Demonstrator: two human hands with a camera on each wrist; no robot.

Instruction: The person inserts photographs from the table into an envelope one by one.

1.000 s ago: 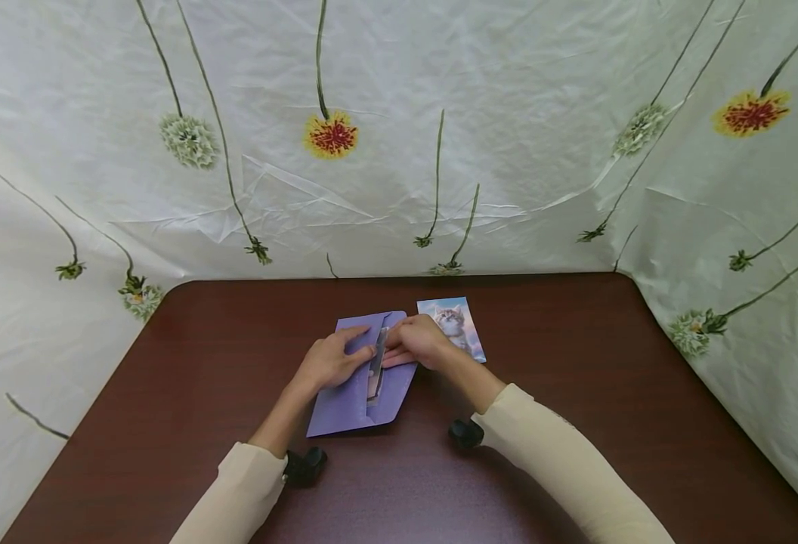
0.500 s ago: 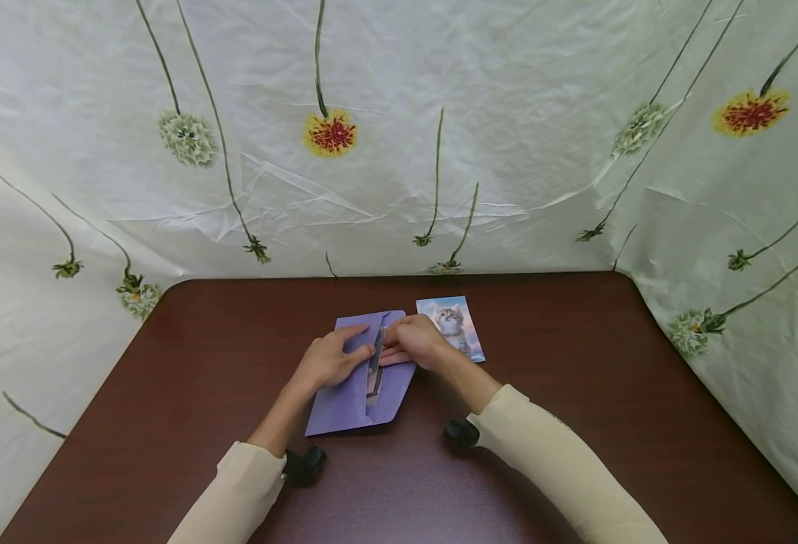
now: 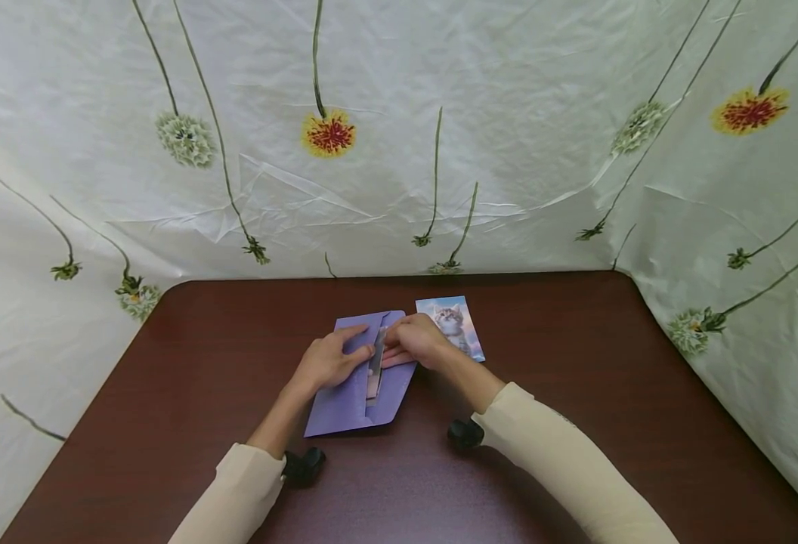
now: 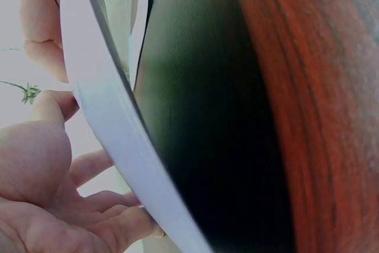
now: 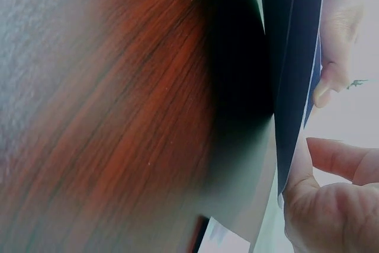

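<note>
A purple envelope (image 3: 341,404) lies on the table with its flap folded out to the right. A thin picture card (image 3: 372,384) shows in its opening, partly inside. My left hand (image 3: 327,361) rests on the envelope's body, fingers extended over its front, thumb beside the opening. From the right, my right hand (image 3: 418,340) reaches over the flap with fingertips at the card's edge; I cannot tell whether they pinch it. The left wrist view shows the left hand (image 4: 71,205) beside the envelope's pale edge (image 4: 139,152); the right wrist view shows the right hand (image 5: 331,194) against the dark envelope (image 5: 290,87).
A kitten picture card (image 3: 456,325) lies just behind my right hand, partly covered by it. The dark red-brown table (image 3: 542,332) extends around both arms. A white floral cloth (image 3: 399,151) hangs along its far edge and sides.
The card in the opening shifts slightly under my right fingers. Otherwise the hands, the envelope and the kitten card stay in nearly the same places.
</note>
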